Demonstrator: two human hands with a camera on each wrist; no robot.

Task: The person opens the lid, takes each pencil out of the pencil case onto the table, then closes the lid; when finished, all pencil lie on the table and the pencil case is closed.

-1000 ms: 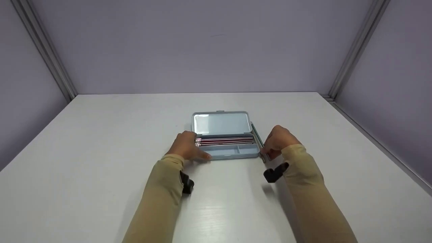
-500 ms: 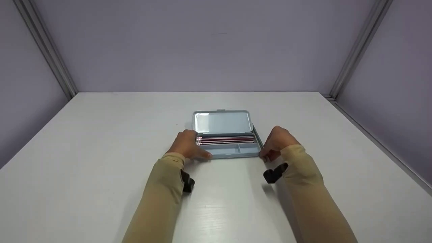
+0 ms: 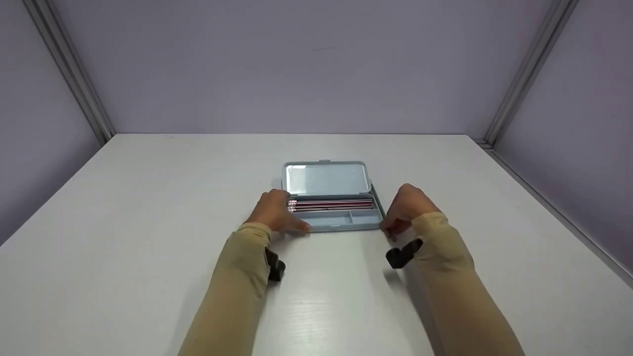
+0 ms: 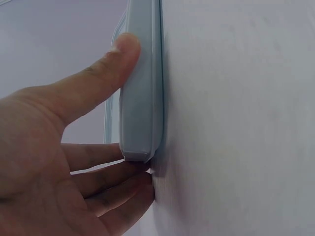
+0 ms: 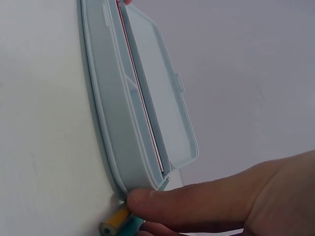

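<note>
A light blue pencil case [image 3: 341, 223] lies open mid-table, its lid [image 3: 326, 179] laid back. Several red pencils [image 3: 330, 204] fill the rear compartment. My left hand [image 3: 272, 212] is at the case's left end, a straight thumb [image 4: 93, 81] pressed along the front wall [image 4: 142, 98] and straight fingers against the corner. My right hand [image 3: 408, 207] is at the right end and pinches a green pencil [image 3: 379, 201] lying alongside the case. In the right wrist view its yellow end [image 5: 115, 222] shows under my thumb [image 5: 197, 201], beside the case's corner [image 5: 118, 123].
The white table [image 3: 148, 222] stretches bare on all sides of the case. Purple walls with metal corner posts [image 3: 69, 74] close in the back and both sides. A metal rail [image 3: 554, 207] runs along the right edge.
The green pencil's far end has swung in toward the case and now lies along its right side. Both hands have hardly shifted.
</note>
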